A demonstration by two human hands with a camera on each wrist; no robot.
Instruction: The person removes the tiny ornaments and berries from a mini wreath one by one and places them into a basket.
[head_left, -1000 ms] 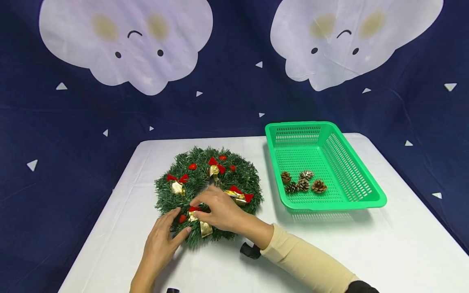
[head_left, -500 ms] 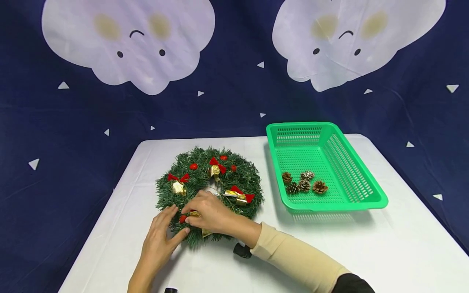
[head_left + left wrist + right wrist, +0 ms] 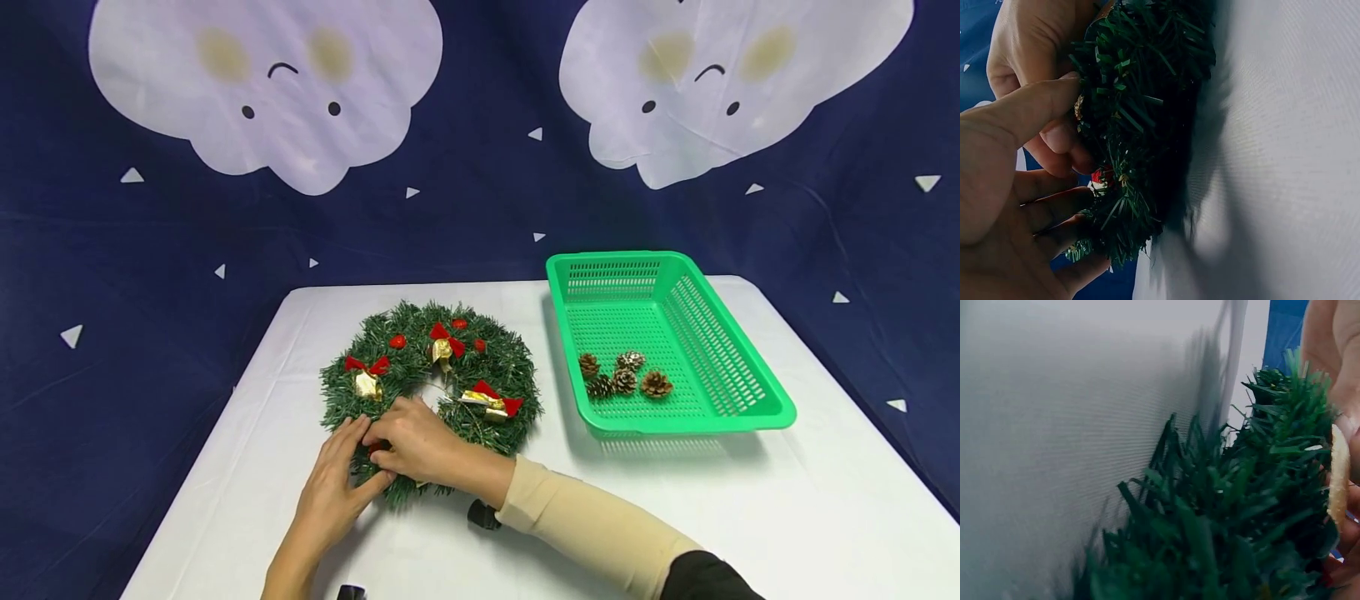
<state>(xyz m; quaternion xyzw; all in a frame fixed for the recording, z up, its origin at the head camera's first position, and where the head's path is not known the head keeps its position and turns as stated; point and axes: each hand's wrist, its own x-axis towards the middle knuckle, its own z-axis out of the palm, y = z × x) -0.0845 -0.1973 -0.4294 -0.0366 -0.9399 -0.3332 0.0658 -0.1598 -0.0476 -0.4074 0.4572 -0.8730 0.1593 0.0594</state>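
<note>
A green tinsel wreath (image 3: pixel 495 354) with red bows, gold ribbon pieces and small red berries lies on the white table. At its lower left, my right hand (image 3: pixel 412 442) reaches across, its curled fingers and thumb pinching a small red berry (image 3: pixel 1102 177). Much of this berry is hidden by the fingers in the head view. My left hand (image 3: pixel 330 483) spreads along the wreath's lower-left edge, thumb at the front side and fingers at the left side. A gold ribbon piece (image 3: pixel 1339 478) shows beside the fingers in the right wrist view.
A green plastic basket (image 3: pixel 750 358) stands on the table's right side, with several pine cones (image 3: pixel 624 381) in its near left corner. White cloth (image 3: pixel 675 517) covers the table. Behind it hangs a dark blue curtain (image 3: pixel 480 225) with clouds.
My right hand has moved left and slightly down over the wreath, from the gold ribbon and red bow to the red berry. My left hand has barely shifted.
</note>
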